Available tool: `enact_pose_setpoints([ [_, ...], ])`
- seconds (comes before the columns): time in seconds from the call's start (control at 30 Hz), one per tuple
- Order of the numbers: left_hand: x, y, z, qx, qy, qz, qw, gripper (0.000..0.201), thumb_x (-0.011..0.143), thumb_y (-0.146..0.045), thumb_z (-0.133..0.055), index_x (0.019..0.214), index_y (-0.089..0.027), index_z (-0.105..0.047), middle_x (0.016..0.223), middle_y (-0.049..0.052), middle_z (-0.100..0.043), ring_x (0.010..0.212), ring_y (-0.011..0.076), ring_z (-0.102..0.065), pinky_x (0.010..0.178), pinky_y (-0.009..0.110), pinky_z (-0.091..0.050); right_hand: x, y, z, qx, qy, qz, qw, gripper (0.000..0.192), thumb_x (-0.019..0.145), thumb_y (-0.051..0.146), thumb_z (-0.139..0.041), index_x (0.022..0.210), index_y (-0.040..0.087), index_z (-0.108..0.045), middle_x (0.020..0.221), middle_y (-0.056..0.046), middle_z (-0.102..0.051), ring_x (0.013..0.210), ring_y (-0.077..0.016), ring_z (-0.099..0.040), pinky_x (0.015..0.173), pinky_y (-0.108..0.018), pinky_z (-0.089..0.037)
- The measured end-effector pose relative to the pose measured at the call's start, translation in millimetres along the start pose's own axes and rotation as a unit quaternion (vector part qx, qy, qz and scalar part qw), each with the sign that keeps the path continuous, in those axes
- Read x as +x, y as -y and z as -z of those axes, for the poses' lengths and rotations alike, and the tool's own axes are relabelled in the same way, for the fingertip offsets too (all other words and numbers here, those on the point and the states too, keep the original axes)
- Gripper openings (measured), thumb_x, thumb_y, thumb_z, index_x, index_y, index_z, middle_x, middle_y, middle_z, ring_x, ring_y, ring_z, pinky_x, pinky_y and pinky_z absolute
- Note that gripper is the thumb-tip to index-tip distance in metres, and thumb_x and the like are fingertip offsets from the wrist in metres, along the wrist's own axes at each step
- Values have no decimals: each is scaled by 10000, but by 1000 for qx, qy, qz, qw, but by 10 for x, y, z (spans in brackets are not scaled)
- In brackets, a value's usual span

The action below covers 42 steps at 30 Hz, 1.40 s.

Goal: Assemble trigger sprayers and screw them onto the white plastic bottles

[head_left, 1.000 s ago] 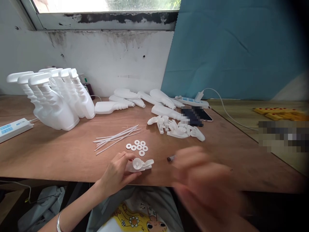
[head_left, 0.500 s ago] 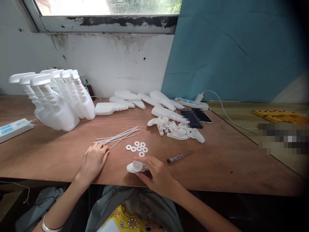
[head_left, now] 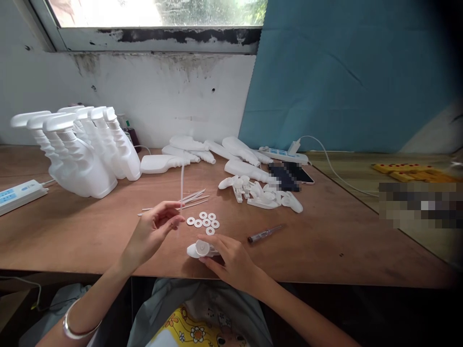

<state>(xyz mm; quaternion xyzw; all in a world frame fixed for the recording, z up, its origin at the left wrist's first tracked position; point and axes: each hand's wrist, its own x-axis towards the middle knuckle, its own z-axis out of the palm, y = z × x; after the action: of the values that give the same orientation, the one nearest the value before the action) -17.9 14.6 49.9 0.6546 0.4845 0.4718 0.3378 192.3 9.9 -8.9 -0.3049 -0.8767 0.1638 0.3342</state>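
My left hand point(head_left: 159, 229) pinches a thin white plastic tube point(head_left: 182, 185) that stands upright above the table. Beneath it, more white tubes point(head_left: 195, 198) lie in a loose bunch. My right hand point(head_left: 231, 260) is closed around a white spray trigger head point(head_left: 202, 248) at the table's near edge, its round threaded cap side facing up. Several flat white ring washers point(head_left: 206, 222) lie between the two hands and the tube bunch. To the right of my right hand rests a screwdriver point(head_left: 265, 233) with a clear handle.
Upright white spray bottles point(head_left: 87, 164) with heads on stand at the left. More bottles point(head_left: 159, 164) lie along the wall, with a pile of trigger heads point(head_left: 265, 195) in front. Power strips point(head_left: 21, 195) sit at left and back; a phone point(head_left: 298, 172) lies at the right.
My left hand has lifted off the tube bunch and moved right, raising one tube upright. My right hand stays on the trigger head. The view has shifted slightly.
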Motion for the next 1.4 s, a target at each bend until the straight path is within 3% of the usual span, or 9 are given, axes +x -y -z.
enact_pose_setpoints([
  [0.13, -20, -64, -259, -112, 7, 3, 994, 197, 743, -273, -642, 882, -134, -630, 800, 55, -667, 668, 136, -635, 638, 246, -556, 12, 8, 6, 2, -1, 9, 1000, 325, 852, 227, -521, 1169, 175, -468, 982, -86, -647, 847, -204, -613, 705, -308, -497],
  [0.27, -134, 59, -386, -124, -21, -18, 992, 107, 740, -226, -655, 762, -137, -600, 742, 20, -628, 657, 119, -630, 634, 215, -555, 13, 4, 2, 15, -14, 22, 1000, 333, 844, 213, -539, 1165, 182, -459, 1030, -80, -645, 892, -199, -617, 736, -301, -502],
  [0.7, -210, 135, -414, -70, -32, -71, 995, 80, 760, -207, -635, 798, -144, -605, 771, 34, -647, 716, 138, -644, 657, 222, -570, 6, -16, -16, 29, -21, 26, 999, 371, 846, 204, -533, 1204, 196, -437, 1102, -79, -630, 967, -201, -612, 802, -313, -499],
  [0.9, -237, 150, -412, -18, 3, -111, 994, 57, 778, -187, -615, 825, -155, -611, 785, 34, -655, 712, 122, -632, 661, 213, -565, 9, -14, -20, 23, -20, 23, 999, 341, 847, 228, -537, 1176, 205, -450, 1059, -68, -643, 943, -197, -620, 785, -310, -503],
  [1.2, -233, 139, -366, 7, -17, -139, 990, 71, 789, -154, -592, 855, -165, -614, 805, 32, -661, 732, 128, -638, 680, 219, -561, 6, -18, -23, 16, -28, 25, 999, 326, 846, 229, -537, 1160, 195, -457, 1047, -78, -647, 920, -201, -626, 762, -309, -509],
  [1.4, -247, 174, -388, 71, -20, -201, 977, 76, 806, -157, -570, 877, -157, -597, 817, 50, -663, 747, 138, -633, 669, 233, -542, 9, -14, -24, 14, -24, 23, 999, 317, 854, 237, -520, 1163, 201, -454, 1020, -76, -651, 907, -200, -630, 757, -308, -508],
])
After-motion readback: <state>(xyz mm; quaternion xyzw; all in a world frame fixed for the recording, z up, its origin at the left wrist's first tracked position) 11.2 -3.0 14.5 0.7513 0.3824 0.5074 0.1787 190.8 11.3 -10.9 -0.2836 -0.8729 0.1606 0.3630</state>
